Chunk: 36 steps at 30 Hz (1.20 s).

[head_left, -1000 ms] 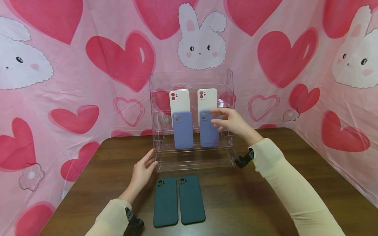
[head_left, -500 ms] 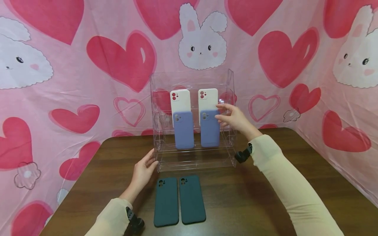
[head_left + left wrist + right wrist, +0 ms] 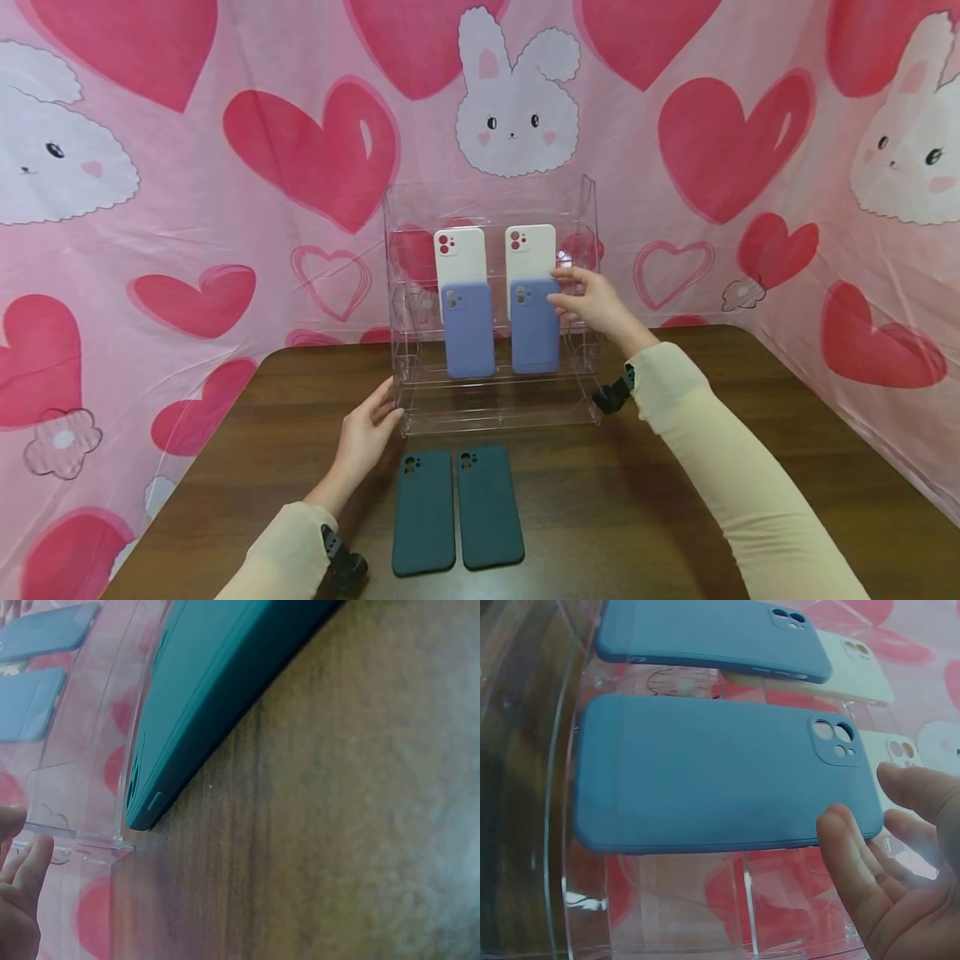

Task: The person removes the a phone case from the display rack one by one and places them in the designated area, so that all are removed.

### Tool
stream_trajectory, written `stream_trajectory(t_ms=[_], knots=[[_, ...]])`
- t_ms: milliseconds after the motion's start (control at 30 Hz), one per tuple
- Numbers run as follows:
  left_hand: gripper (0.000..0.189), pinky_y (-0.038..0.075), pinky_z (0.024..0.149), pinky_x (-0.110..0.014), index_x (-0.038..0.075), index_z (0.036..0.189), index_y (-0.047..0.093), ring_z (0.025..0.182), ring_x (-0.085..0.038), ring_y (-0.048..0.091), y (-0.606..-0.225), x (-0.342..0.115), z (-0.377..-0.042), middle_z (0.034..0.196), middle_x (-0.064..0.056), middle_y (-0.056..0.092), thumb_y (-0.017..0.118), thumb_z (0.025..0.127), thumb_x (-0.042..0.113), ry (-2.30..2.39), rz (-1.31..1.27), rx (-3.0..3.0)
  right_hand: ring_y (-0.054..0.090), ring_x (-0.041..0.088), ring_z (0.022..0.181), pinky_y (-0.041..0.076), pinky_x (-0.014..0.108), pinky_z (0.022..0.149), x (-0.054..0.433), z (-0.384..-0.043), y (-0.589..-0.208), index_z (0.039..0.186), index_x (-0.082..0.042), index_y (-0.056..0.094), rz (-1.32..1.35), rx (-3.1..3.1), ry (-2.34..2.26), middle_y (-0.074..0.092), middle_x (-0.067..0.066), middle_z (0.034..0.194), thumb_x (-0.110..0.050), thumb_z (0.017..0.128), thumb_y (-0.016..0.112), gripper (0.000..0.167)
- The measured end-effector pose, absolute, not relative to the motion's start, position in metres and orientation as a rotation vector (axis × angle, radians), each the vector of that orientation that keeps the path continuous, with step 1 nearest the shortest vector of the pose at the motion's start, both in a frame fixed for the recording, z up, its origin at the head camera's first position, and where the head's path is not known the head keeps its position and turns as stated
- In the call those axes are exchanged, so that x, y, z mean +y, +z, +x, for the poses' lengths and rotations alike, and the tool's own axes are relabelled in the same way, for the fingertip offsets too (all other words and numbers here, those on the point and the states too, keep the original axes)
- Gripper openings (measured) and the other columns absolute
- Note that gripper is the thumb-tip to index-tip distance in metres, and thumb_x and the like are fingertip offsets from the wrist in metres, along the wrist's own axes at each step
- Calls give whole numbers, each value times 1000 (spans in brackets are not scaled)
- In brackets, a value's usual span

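Observation:
In the head view, two lavender-blue phone cases, the left one [image 3: 469, 333] and the right one [image 3: 535, 333], stand upright in a clear tiered display stand [image 3: 495, 421]. Two white phone cases [image 3: 459, 254] stand on the tier behind. My right hand [image 3: 596, 302] is at the upper right corner of the right blue case, fingers spread and thumb close to its edge; the right wrist view shows this hand [image 3: 907, 877] by the camera cutout end. My left hand [image 3: 363, 433] holds the stand's lower left side, thumb at the front edge. Its fingers show partly in the left wrist view.
Two dark green phone cases [image 3: 423, 512] lie side by side on the brown wooden table [image 3: 645, 517], in front of the stand. A pink cloth [image 3: 315, 192] with hearts and rabbits hangs behind the table and along its sides.
My right hand has shifted slightly right, from over the right blue case's face to its upper corner. The left hand and the cases have stayed in place.

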<state>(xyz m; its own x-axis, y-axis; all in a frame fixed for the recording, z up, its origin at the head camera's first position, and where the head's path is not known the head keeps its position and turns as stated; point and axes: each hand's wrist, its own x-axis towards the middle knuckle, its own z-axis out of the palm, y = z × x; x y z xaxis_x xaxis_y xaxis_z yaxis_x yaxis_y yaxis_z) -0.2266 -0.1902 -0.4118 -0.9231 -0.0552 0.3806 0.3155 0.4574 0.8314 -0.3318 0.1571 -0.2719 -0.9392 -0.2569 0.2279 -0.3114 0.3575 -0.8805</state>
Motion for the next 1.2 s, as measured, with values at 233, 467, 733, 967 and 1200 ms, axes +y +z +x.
stream_trajectory(t_ms=[233,467,733,967,1200], knots=[[54,50,81,-35,7,136,46,102,-30,60,-411,-190,-227,128,-17,52,63,85,-1,-1454,-213,-2355,61,31,82,53,48,71,156,-330,-276,127,1,51,515,-2478,1646,51,23,115,-5,89,59,39],[54,50,81,-35,8,136,46,102,-30,59,-411,-189,-226,128,-17,51,63,85,-2,-1460,-210,-2355,58,31,87,55,39,67,157,-326,-277,122,-3,57,485,-2485,1530,57,19,106,-7,89,60,34],[54,51,80,-35,5,135,47,102,-32,59,-412,-189,-226,128,-18,52,63,84,-3,-1437,-216,-2352,59,29,89,54,33,71,159,-325,-279,120,-1,59,492,-2486,1499,60,19,104,-7,88,61,32],[54,50,81,-35,5,134,47,101,-33,59,-411,-188,-225,128,-18,52,63,84,-4,-1429,-225,-2345,59,30,88,54,32,69,160,-324,-280,117,0,59,503,-2484,1502,60,20,103,-7,88,62,30],[54,50,81,-34,4,134,47,101,-32,59,-411,-189,-224,128,-18,51,63,84,-4,-1429,-234,-2344,58,31,89,51,46,77,162,-322,-281,116,-1,60,502,-2480,1502,60,20,104,-9,88,63,29]])
